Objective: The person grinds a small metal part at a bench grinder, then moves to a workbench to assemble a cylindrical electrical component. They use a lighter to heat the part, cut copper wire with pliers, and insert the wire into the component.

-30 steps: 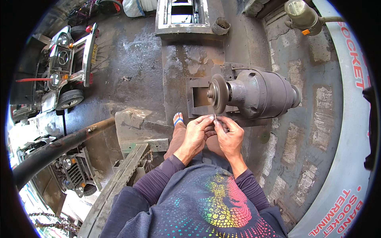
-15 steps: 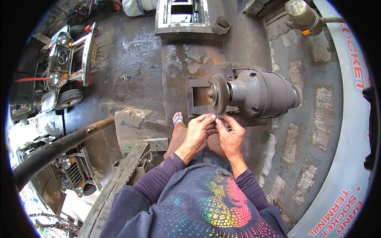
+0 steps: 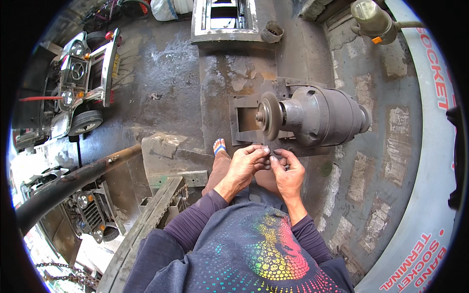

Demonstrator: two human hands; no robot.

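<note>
My left hand (image 3: 245,166) and my right hand (image 3: 287,175) meet in front of my body, fingertips pinched close together. Between them is something small and dark, too small to make out and mostly covered by the fingers. Both hands are closed, thumbs against the index fingers. Just beyond them stands a bench grinder (image 3: 325,117) with a heavy grey motor body. Its round grinding wheel (image 3: 268,116) faces left, a short way above my fingertips and apart from them.
Under the grinder lies a metal base frame (image 3: 235,117). A rusty pipe (image 3: 78,183) and a long wooden beam (image 3: 141,234) slant in at left. A small bucket (image 3: 272,32) stands far off. Vehicle fronts (image 3: 78,73) fill the left side; a printed banner (image 3: 430,161) hangs right.
Both hands have drawn slightly back from the grinder, toward my body. My right fingertips have shifted a little to the right, away from the left ones.
</note>
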